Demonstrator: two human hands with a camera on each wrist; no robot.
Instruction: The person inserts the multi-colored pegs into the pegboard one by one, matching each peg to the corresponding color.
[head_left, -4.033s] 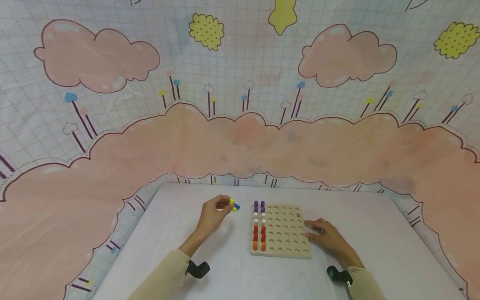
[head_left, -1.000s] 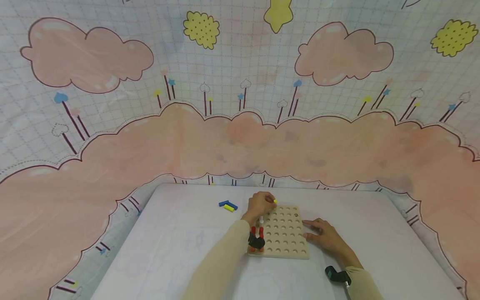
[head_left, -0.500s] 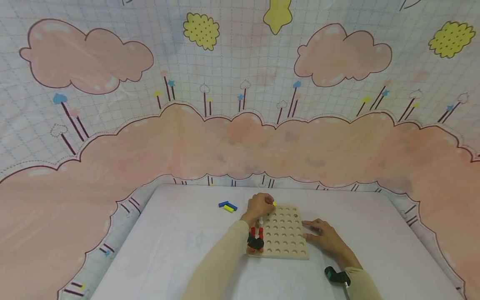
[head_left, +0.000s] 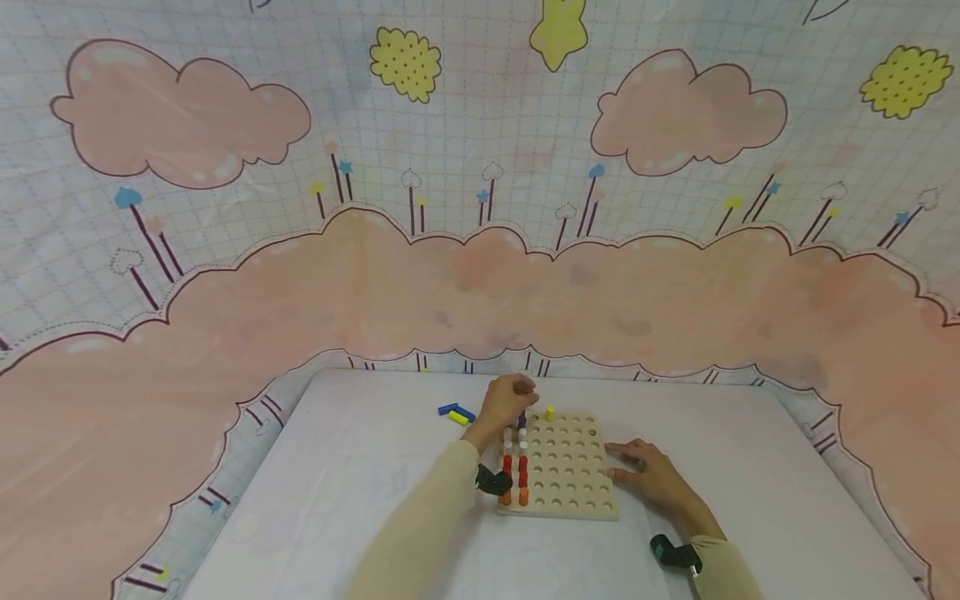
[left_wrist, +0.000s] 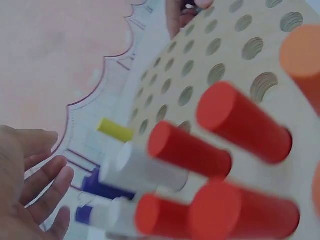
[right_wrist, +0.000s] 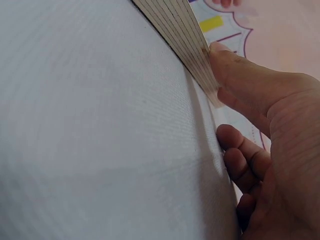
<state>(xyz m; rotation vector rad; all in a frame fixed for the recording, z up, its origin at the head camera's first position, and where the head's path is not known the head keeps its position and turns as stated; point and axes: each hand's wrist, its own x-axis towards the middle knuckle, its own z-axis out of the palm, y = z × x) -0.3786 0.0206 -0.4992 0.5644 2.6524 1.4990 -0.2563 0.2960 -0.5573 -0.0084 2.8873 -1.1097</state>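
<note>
A wooden pegboard (head_left: pixel 566 467) lies on the table, its left two columns filled with orange, red (left_wrist: pixel 245 122), white (left_wrist: pixel 150 165) and purple (left_wrist: pixel 107 185) pegs. One yellow peg (head_left: pixel 550 414) stands in a hole at the far edge, right of the purple ones. Above the board's far left corner hovers my left hand (head_left: pixel 504 407), apart from the yellow peg. The left wrist view shows that hand's fingers (left_wrist: pixel 47 177) loosely bent, holding nothing. My right hand (head_left: pixel 654 473) touches the board's right edge with its fingertips; some of its fingers are bent in the right wrist view.
Left of the board lie a loose yellow peg (head_left: pixel 458 418) and two blue pegs (head_left: pixel 447 409). A patterned cloth backdrop (head_left: pixel 480 292) rises behind the white table (head_left: pixel 337 475). Each wrist carries a black camera (head_left: pixel 675 552).
My left hand carried a yellow peg from the left to the board's far edge. It has let go and drawn back leftward; the peg now stands there. My right hand stays put.
</note>
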